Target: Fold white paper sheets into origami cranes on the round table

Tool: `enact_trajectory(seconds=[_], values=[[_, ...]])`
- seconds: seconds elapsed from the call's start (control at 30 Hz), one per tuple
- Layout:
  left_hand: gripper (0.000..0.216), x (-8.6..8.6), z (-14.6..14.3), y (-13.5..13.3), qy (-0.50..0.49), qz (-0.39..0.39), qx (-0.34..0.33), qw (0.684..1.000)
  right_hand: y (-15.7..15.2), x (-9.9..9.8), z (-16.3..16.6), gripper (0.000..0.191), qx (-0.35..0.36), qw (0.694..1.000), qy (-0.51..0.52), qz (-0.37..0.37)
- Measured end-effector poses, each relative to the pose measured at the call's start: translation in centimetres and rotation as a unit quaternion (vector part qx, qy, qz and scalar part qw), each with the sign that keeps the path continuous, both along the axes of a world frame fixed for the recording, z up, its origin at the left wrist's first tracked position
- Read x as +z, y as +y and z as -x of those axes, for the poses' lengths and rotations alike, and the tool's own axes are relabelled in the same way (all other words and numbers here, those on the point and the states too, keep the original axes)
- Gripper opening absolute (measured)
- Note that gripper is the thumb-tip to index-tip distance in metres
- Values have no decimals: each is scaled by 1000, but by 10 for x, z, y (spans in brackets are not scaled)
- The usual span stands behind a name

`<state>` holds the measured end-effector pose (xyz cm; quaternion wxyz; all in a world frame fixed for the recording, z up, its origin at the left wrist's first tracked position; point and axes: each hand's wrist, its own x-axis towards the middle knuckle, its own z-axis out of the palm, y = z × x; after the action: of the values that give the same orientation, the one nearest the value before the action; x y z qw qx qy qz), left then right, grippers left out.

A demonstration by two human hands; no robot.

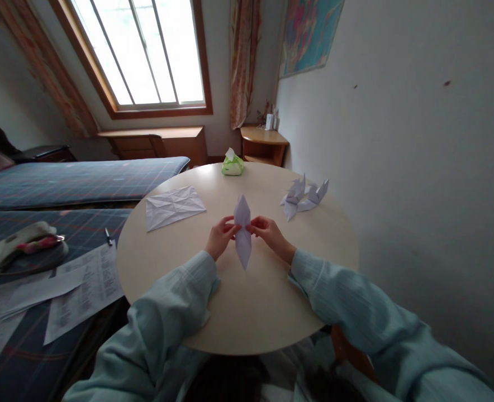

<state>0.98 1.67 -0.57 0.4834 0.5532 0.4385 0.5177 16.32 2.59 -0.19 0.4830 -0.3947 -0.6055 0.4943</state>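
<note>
Between my two hands is a white folded paper [242, 215], a long diamond with a point at each end, held over the middle of a round cream table [175, 279]. My left hand [222, 234] pinches its left edge near the waist. At the opposite edge, my right hand [270, 230] grips it with thumb and fingers closed. Folded paper cranes [295, 195] lie close together to the right, beyond my right hand. A creased white sheet [174, 206] lies flat on the table's left side.
A green tissue pack [232, 164] stands at the table's far edge. On the left are beds with blue plaid covers [79, 178], printed papers [88, 285], a pen [108, 237] and a pale bag-like item [20, 245]. A white wall [418, 167] runs along the right.
</note>
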Motion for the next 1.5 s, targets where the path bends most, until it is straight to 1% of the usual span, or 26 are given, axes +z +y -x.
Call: enact_trajectory(seconds=[0.03, 0.1, 0.17, 0.2, 0.3, 0.37, 0.47, 0.57, 0.63, 0.7, 0.8, 0.93, 0.97, 1.03, 1.1, 1.17, 1.23, 1.33, 1.4, 1.5], values=[[40, 0, 0, 0, 17, -13, 0, 1000, 0, 1, -1, 29, -18, 1000, 0, -16], [30, 2, 1, 0, 54, -56, 20, 997, -2, 4, -2, 28, -59, 997, 5, -57], [26, 5, 1, -2, 74, -92, 56, 991, -4, 6, -3, 27, -86, 992, 12, -87], [25, 7, 1, -4, 73, -94, 68, 991, -6, 8, -3, 26, -92, 991, 18, -91], [29, 13, -1, -9, 40, -63, 63, 995, -12, 12, -2, 24, -83, 992, 48, -79], [31, 16, -4, -12, 12, -55, 55, 997, -16, 15, -1, 23, -66, 992, 69, -87], [31, 17, -6, -14, -23, -74, 52, 996, -19, 16, -1, 21, -49, 989, 78, -120], [33, 16, -7, -13, -36, -85, 31, 995, -16, 14, -1, 19, -36, 989, 62, -132], [35, 14, -6, -12, -37, -80, 8, 996, -13, 12, -2, 20, -26, 990, 49, -126], [32, 10, -6, -10, -33, -68, -3, 997, -9, 10, -2, 22, -15, 993, 36, -113], [29, 5, -5, -6, -47, -49, 2, 998, -5, 5, -1, 25, 0, 996, 15, -90], [39, 2, -4, -3, -80, -26, 6, 996, -5, -1, 1, 27, 11, 998, 29, -46], [42, 2, -4, -3, -79, -20, 9, 997, -5, -2, 1, 31, 8, 999, 39, -36], [46, 2, -4, -3, -65, -3, 13, 998, -5, -3, 1, 45, -15, 998, 56, -21], [49, 2, -3, -4, -45, 19, 2, 999, -3, -3, 1, 55, -37, 997, 68, -8], [48, 1, -3, -4, -30, 38, -21, 999, 0, -4, -1, 52, -37, 997, 72, 8], [43, -1, -3, -4, -23, 57, -52, 997, 2, -4, -3, 43, -18, 997, 68, 18], [39, -5, -4, -3, -14, 91, -93, 991, 3, -4, -4, 33, 0, 998, 59, 14], [39, -6, -4, -3, -3, 104, -101, 989, 3, -5, -4, 30, 0, 998, 55, 11], [38, -6, -3, -3, 38, 93, -83, 991, 3, -4, -3, 30, 7, 999, 53, 2]])
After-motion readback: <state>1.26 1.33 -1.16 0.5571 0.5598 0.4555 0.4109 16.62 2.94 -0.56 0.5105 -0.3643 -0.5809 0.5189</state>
